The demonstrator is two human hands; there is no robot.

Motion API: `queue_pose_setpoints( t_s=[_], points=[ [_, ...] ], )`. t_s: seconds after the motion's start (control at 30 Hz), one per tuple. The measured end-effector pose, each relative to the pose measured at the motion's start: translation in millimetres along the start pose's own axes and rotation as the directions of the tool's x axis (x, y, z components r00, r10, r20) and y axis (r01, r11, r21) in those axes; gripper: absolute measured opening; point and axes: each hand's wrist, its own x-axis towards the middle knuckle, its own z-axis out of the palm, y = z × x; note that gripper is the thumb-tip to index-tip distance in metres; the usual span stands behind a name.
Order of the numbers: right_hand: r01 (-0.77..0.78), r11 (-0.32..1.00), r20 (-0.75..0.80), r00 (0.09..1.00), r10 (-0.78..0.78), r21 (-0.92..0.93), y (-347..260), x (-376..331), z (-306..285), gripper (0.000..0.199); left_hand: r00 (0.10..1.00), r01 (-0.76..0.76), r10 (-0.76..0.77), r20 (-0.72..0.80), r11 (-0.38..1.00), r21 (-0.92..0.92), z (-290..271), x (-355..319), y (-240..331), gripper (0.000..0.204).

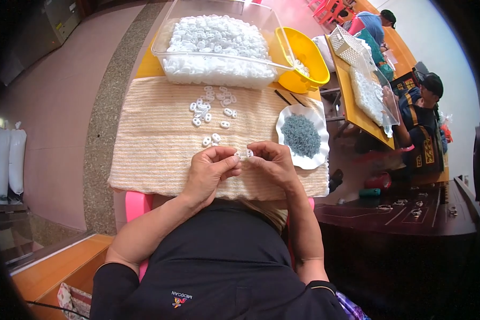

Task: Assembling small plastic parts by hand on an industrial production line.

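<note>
My left hand (210, 172) and my right hand (272, 162) meet over the near part of a beige ribbed cloth (154, 138). Between their fingertips both pinch a small white plastic piece (244, 154). Several loose white pieces (210, 109) lie scattered on the cloth beyond my hands. Two more white pieces (211, 139) rest just ahead of my left hand. A white scalloped dish (319, 154) with a heap of small grey-blue parts (301, 135) sits right of my right hand.
A clear plastic tub (165, 45) full of white pieces stands at the far edge of the cloth. A yellow bowl (306, 56) sits to its right. Another table (357, 114) with clear bins and a white basket is at the right, where two people sit.
</note>
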Motion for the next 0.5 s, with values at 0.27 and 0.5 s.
queue_pose_setpoints(
  t_s=[0.27,0.5],
  points=[
    [-0.042,0.992,0.034,0.999,0.039,0.119,-0.9,-1.1,3.0,0.028,1.0,0.022,-0.022,0.008,0.999,0.024,2.5,-1.5,3.0,0.014],
    [-0.05,0.982,0.01,0.999,0.049,0.184,-5.0,-3.3,7.6,0.029,1.0,0.03,-0.03,-0.001,0.999,0.045,1.1,-1.8,2.2,0.015]
  ],
)
